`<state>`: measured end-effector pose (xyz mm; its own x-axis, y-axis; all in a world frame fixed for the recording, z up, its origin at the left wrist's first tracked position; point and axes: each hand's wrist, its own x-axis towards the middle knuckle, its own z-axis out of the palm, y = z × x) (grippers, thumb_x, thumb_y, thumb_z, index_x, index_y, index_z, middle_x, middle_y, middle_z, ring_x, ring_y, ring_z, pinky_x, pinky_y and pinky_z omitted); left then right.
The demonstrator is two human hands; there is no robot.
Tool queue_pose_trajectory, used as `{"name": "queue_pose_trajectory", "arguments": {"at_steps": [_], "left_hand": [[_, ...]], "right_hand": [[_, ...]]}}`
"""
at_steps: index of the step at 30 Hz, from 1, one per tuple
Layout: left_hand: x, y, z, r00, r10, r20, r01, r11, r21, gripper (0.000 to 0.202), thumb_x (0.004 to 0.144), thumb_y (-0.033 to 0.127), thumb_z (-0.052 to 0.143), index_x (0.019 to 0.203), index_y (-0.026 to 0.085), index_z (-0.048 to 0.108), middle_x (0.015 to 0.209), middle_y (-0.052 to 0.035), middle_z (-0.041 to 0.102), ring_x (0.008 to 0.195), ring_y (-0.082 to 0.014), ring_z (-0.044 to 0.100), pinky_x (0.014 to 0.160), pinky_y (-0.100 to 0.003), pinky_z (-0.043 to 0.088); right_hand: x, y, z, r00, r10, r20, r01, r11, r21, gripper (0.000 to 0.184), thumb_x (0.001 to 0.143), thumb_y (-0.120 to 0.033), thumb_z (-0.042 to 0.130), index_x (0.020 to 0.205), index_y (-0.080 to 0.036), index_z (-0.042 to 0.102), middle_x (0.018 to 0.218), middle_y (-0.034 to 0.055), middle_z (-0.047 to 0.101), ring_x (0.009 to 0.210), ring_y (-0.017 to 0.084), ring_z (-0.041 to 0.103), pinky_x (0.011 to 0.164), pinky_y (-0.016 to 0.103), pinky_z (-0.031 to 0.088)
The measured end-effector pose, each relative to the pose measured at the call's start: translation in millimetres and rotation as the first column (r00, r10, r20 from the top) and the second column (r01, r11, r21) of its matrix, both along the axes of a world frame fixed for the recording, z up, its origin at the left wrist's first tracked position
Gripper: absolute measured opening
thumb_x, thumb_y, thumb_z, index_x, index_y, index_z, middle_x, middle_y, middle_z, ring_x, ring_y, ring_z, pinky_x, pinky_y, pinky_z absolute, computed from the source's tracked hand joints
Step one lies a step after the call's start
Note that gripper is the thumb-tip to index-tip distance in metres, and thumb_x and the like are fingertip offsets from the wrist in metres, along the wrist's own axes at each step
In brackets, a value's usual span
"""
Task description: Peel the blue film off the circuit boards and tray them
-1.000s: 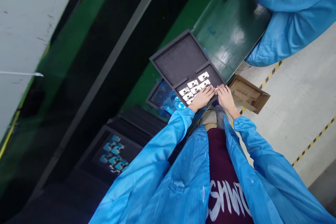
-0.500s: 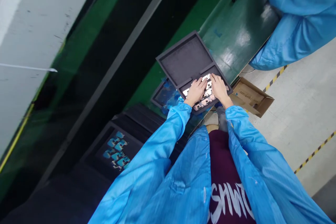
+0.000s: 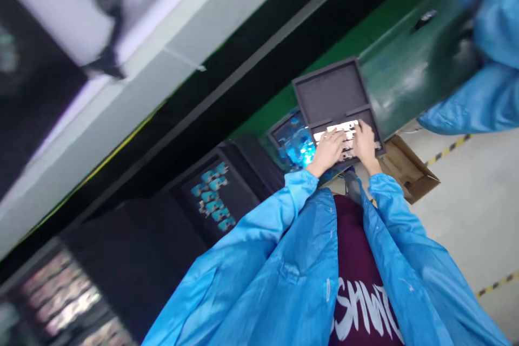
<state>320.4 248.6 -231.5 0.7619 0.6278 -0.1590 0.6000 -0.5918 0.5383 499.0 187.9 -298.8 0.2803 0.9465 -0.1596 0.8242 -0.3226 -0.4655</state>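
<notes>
A black foam tray (image 3: 334,92) lies tilted in front of me, with a large bare compartment on its far side. Its nearer compartment holds rows of small circuit boards (image 3: 344,126), pale and coppery with dark patches. My left hand (image 3: 329,150) rests over the left and middle boards, fingers stretched out. On the right part of the same rows lies my right hand (image 3: 365,145), its fingers extended and touching the boards. Nothing lifted shows in either hand, though the palms hide some boards and the picture is slightly blurred.
Left of the tray, shiny blue film pieces (image 3: 298,146) fill another tray. Further left, a black tray (image 3: 243,194) holds teal-covered boards. A cardboard box (image 3: 405,170) stands at right on the floor. A small dark object (image 3: 425,18) lies on the green bench (image 3: 401,75) near a co-worker's blue sleeve (image 3: 462,108).
My view has swung left, so the scene sits further right and more trays show at lower left. Both hands stay over the boards; the left fingers have shifted slightly nearer me.
</notes>
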Motion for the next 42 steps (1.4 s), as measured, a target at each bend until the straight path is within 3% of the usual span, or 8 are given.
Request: {"name": "queue_pose_trajectory", "arguments": {"at_steps": [4, 9, 11, 14, 19, 27, 32, 42], "left_hand": [[-96.5, -33.8, 62.0, 0.872, 0.378, 0.311, -0.430, 0.895, 0.119, 0.037, 0.112, 0.025, 0.049, 0.140, 0.026, 0.073, 0.140, -0.0093, 0.078, 0.145, -0.0281, 0.063, 0.126, -0.052, 0.043], [-256.3, -36.5, 73.9, 0.402, 0.889, 0.220, -0.901, 0.341, 0.269, 0.034, 0.108, 0.023, 0.047, 0.125, 0.018, 0.077, 0.130, -0.0170, 0.078, 0.129, -0.0340, 0.068, 0.119, -0.054, 0.047], [-299.2, -22.8, 60.6, 0.394, 0.918, 0.054, -0.887, 0.364, 0.286, 0.041, 0.104, 0.016, 0.046, 0.133, 0.015, 0.074, 0.142, -0.0191, 0.074, 0.136, -0.0362, 0.063, 0.121, -0.056, 0.045], [-327.3, 1.5, 42.1, 0.529, 0.838, -0.134, -0.795, 0.544, 0.268, 0.050, 0.103, 0.014, 0.044, 0.147, 0.016, 0.067, 0.158, -0.0180, 0.065, 0.145, -0.0386, 0.055, 0.122, -0.059, 0.043], [-335.6, 24.3, 40.2, 0.574, 0.792, -0.207, -0.744, 0.611, 0.271, 0.044, 0.102, 0.017, 0.050, 0.141, 0.018, 0.070, 0.149, -0.0211, 0.067, 0.142, -0.0427, 0.055, 0.118, -0.060, 0.044], [-314.3, -8.1, 83.7, 0.201, 0.946, 0.255, -0.908, 0.278, -0.314, 0.020, 0.088, 0.030, 0.079, 0.104, 0.018, 0.078, 0.099, -0.0092, 0.079, 0.091, -0.0255, 0.077, 0.091, -0.041, 0.064], [-239.3, -44.9, 112.6, 0.249, 0.933, 0.260, -0.610, 0.360, -0.706, 0.034, 0.079, 0.037, 0.094, 0.107, 0.019, 0.085, 0.105, -0.0107, 0.085, 0.095, -0.0262, 0.080, 0.092, -0.040, 0.066], [-189.1, -40.3, 120.0, 0.448, 0.838, 0.311, -0.612, 0.541, -0.577, 0.017, 0.089, 0.039, 0.085, 0.095, 0.023, 0.087, 0.094, -0.0057, 0.082, 0.088, -0.0226, 0.075, 0.083, -0.033, 0.059]], "right_hand": [[-33.3, -7.4, 18.1, 0.991, 0.041, -0.126, -0.001, 0.952, 0.305, 0.049, 0.110, -0.025, 0.039, 0.154, -0.018, 0.059, 0.161, 0.0212, 0.054, 0.150, 0.034, 0.051, 0.123, 0.060, 0.046], [-99.7, -30.3, 44.6, 0.927, 0.217, -0.306, -0.081, 0.912, 0.401, 0.045, 0.112, -0.031, 0.040, 0.151, -0.022, 0.062, 0.153, 0.0186, 0.061, 0.149, 0.031, 0.056, 0.125, 0.056, 0.048], [-120.4, -38.8, 50.8, 0.906, 0.252, -0.341, -0.119, 0.924, 0.365, 0.044, 0.112, -0.032, 0.041, 0.150, -0.023, 0.063, 0.151, 0.0177, 0.063, 0.147, 0.031, 0.058, 0.124, 0.054, 0.050], [-136.6, -45.3, 55.9, 0.885, 0.293, -0.363, -0.190, 0.937, 0.293, 0.045, 0.112, -0.031, 0.042, 0.151, -0.023, 0.063, 0.154, 0.0169, 0.062, 0.148, 0.030, 0.059, 0.123, 0.052, 0.052], [-136.8, -43.5, 66.8, 0.894, 0.278, -0.350, -0.201, 0.950, 0.240, 0.046, 0.111, -0.029, 0.042, 0.150, -0.022, 0.064, 0.154, 0.0171, 0.063, 0.146, 0.031, 0.060, 0.122, 0.052, 0.054], [-187.6, -4.4, 119.8, 0.740, 0.338, -0.581, -0.160, 0.928, 0.337, 0.038, 0.112, -0.037, 0.050, 0.144, -0.026, 0.068, 0.140, 0.0136, 0.071, 0.118, 0.026, 0.075, 0.104, 0.045, 0.065], [-220.8, 22.5, 141.2, 0.496, 0.258, -0.829, -0.123, 0.966, 0.227, 0.042, 0.097, -0.049, 0.077, 0.132, -0.027, 0.071, 0.125, 0.0071, 0.077, 0.095, 0.019, 0.076, 0.079, 0.032, 0.065], [-178.3, 10.9, 136.6, 0.221, 0.031, -0.975, -0.073, 0.997, 0.015, 0.046, 0.077, -0.062, 0.095, 0.088, -0.021, 0.075, 0.082, 0.0004, 0.076, 0.073, 0.016, 0.073, 0.072, 0.030, 0.063]]}}
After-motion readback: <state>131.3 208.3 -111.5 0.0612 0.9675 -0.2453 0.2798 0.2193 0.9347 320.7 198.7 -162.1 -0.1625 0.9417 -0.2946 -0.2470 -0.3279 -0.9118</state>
